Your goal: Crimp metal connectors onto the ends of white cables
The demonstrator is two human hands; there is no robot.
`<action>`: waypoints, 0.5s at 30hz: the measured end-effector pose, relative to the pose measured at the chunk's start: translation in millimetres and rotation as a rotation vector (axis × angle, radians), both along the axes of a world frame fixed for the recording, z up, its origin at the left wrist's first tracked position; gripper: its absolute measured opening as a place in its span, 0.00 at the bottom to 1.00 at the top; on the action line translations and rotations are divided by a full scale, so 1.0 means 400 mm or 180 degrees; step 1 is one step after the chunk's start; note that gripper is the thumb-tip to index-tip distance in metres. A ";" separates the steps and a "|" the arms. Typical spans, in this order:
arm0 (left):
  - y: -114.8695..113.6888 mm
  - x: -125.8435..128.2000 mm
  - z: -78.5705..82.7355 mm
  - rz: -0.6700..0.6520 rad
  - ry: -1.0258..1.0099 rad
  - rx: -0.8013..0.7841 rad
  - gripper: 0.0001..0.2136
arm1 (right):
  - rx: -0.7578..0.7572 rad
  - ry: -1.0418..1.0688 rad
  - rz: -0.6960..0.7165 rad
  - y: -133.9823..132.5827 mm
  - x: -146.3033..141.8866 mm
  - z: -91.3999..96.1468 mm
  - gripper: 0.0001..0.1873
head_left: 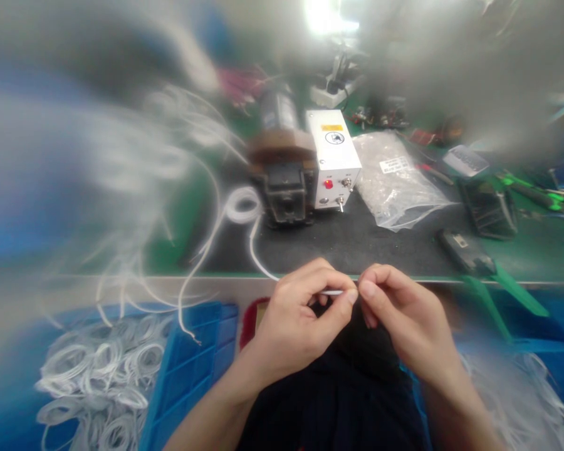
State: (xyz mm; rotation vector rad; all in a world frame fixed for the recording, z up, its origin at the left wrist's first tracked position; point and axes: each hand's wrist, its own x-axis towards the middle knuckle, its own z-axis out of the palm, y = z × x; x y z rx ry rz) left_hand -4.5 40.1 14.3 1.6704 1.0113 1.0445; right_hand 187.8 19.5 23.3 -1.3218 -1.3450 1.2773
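My left hand (298, 313) and my right hand (402, 313) meet just below the bench edge, both pinched on a thin white wire (331, 292). The wire runs from my fingertips left and up over the bench (357, 241) toward a white coil (241, 205). Behind it stands a small dark machine (286, 185) joined to a white control box (333, 156) with a red light and toggle switches.
A blue crate (188, 369) at lower left holds several coiled white wires (103, 376). More loose white wires lie at lower right (521, 394). A clear plastic bag (397, 178), black parts (486, 207) and green-handled tools (502, 291) sit on the right of the bench.
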 end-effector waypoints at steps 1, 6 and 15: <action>-0.001 0.002 -0.001 0.0011 -0.0020 -0.0034 0.06 | -0.0101 0.0141 -0.0009 -0.002 0.001 -0.003 0.13; -0.003 0.012 -0.003 0.0019 -0.0067 -0.0155 0.06 | -0.0220 0.0349 -0.0068 -0.007 0.011 -0.002 0.13; -0.004 0.048 0.012 -0.0158 -0.0069 -0.0097 0.07 | 0.0343 -0.0333 -0.0027 -0.019 0.061 0.020 0.08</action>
